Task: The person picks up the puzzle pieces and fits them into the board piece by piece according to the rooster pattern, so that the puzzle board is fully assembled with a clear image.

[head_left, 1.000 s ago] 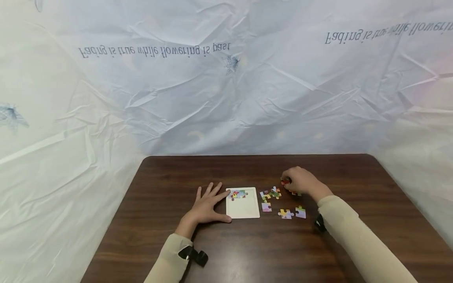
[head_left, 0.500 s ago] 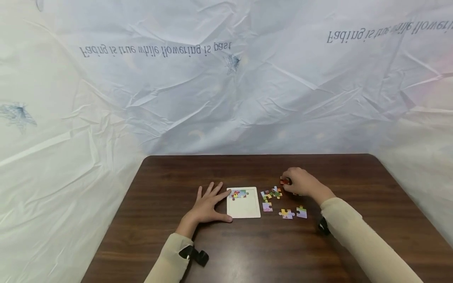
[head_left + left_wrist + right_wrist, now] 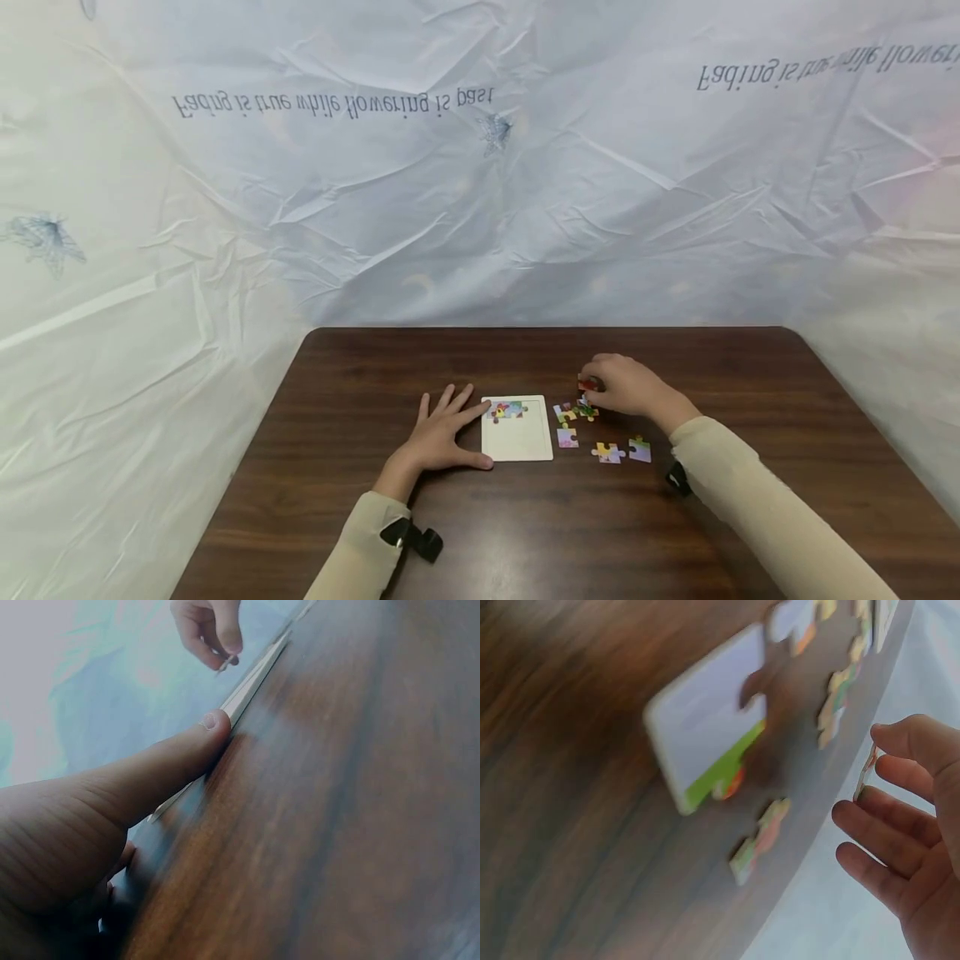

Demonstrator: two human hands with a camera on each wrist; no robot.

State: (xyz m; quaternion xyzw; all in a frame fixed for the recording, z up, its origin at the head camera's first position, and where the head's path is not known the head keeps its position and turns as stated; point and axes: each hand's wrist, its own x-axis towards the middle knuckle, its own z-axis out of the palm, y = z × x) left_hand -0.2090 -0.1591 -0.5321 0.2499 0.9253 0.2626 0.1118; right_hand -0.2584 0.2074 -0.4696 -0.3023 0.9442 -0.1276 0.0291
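My right hand (image 3: 630,386) pinches a reddish puzzle piece (image 3: 587,383) between thumb and fingers; the right wrist view shows this piece (image 3: 866,774) edge-on, raised off the table. Below and left of it is a white puzzle tray (image 3: 519,442), with a few colourful pieces (image 3: 507,410) fitted along its far left part. My left hand (image 3: 438,437) lies spread at the tray's left side, thumb and index finger touching its edge. In the left wrist view the thumb (image 3: 180,754) rests against the tray's thin edge (image 3: 259,679).
Several loose puzzle pieces lie right of the tray, among them a pink-lilac one (image 3: 567,437), a yellow and lilac one (image 3: 607,452) and a lilac and green one (image 3: 640,449). Another piece (image 3: 759,841) lies near the right hand. White printed sheeting (image 3: 450,208) hangs behind the brown table (image 3: 480,533).
My right hand has lifted and shifted left with the reddish piece, from the right of the loose pieces to just behind them. The left hand keeps its place at the tray.
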